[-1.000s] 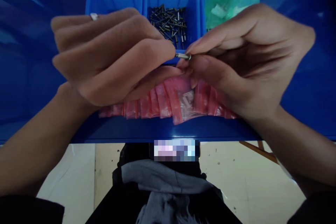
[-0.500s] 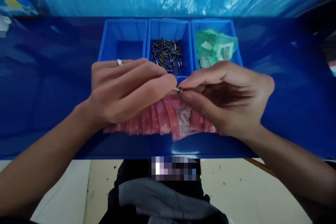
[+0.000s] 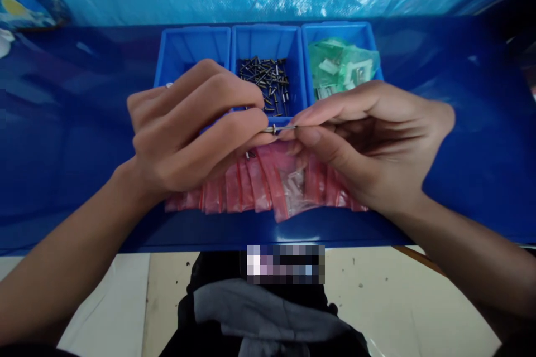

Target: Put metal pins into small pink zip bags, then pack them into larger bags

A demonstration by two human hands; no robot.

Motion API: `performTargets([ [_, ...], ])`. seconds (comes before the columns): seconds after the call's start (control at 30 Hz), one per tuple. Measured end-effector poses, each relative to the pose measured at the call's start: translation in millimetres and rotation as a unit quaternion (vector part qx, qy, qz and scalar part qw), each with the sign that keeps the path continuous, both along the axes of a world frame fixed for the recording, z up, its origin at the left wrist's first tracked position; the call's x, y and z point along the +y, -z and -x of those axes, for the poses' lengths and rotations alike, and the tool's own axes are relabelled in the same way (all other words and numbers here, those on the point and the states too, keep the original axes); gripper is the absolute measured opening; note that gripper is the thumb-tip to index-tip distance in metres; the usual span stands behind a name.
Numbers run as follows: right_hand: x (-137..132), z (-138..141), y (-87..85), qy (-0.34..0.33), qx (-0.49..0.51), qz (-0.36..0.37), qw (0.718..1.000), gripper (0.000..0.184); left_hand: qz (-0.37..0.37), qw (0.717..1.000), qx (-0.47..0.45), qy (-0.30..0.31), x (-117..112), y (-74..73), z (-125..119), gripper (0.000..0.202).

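Observation:
A thin metal blind rivet (image 3: 274, 129) spans the gap between my two hands, its flange showing about midway. My left hand (image 3: 192, 128) is closed in a pinch on one end, the fingers curled with a ring on one of them. At the other end, the thumb and forefinger of my right hand (image 3: 368, 145) pinch the slim pin. Below the left fingertips a small shiny metal piece (image 3: 250, 154) shows; whether it is held or lies on the bags I cannot tell. Red-edged clear zip bags (image 3: 234, 189) lie in an overlapping row under both hands.
Three blue bins stand side by side behind my hands. The middle bin (image 3: 268, 39) holds many loose rivets (image 3: 262, 72). In the right bin (image 3: 339, 30) is a green plastic bag (image 3: 343, 67) with pale parts. My hand partly hides the left bin (image 3: 196, 44). The blue table's (image 3: 188, 237) front edge is close.
My hands have moved apart and slightly up, so more of the rivet and its pin shows between them. The left fingers are more raised and curled.

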State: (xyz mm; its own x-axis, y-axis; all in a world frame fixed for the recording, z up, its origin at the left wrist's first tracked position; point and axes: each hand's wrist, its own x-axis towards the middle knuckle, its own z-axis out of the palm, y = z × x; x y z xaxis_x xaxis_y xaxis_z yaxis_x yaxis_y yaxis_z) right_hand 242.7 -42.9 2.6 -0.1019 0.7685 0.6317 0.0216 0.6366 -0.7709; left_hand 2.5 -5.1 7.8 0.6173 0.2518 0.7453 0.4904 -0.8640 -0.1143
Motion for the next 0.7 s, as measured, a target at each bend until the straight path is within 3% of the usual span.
performTargets([
  [0.07,0.0,0.1,0.0,-0.006,0.006,0.009,1.0,0.023,-0.017,0.999,0.002,0.028,1.0,2.2,1.0,0.02],
  [0.27,0.1,0.3,-0.7,-0.024,0.01,0.001,1.0,0.026,-0.026,0.999,0.004,0.021,4.6,3.7,3.0,0.012],
  [0.33,0.1,0.1,-0.6,-0.022,-0.001,0.015,1.0,0.028,-0.039,0.999,0.011,0.035,6.2,3.1,3.5,0.02],
  [0.43,0.6,-0.3,-0.6,-0.018,-0.005,0.025,1.0,0.032,-0.005,1.0,0.023,0.015,8.6,1.7,4.7,0.021],
  [0.53,3.1,-2.1,0.7,-0.026,-0.003,0.012,1.0,0.025,-0.008,0.999,0.037,0.021,11.3,0.9,7.1,0.016],
  [0.6,5.0,-3.5,2.2,-0.015,-0.015,0.027,0.999,0.017,-0.025,0.999,0.03,0.038,13.8,0.4,8.9,0.027],
  [0.7,6.7,-3.3,3.0,-0.01,-0.056,0.076,0.995,0.029,-0.008,1.0,0.022,0.014,19.6,-0.6,11.5,0.032],
])
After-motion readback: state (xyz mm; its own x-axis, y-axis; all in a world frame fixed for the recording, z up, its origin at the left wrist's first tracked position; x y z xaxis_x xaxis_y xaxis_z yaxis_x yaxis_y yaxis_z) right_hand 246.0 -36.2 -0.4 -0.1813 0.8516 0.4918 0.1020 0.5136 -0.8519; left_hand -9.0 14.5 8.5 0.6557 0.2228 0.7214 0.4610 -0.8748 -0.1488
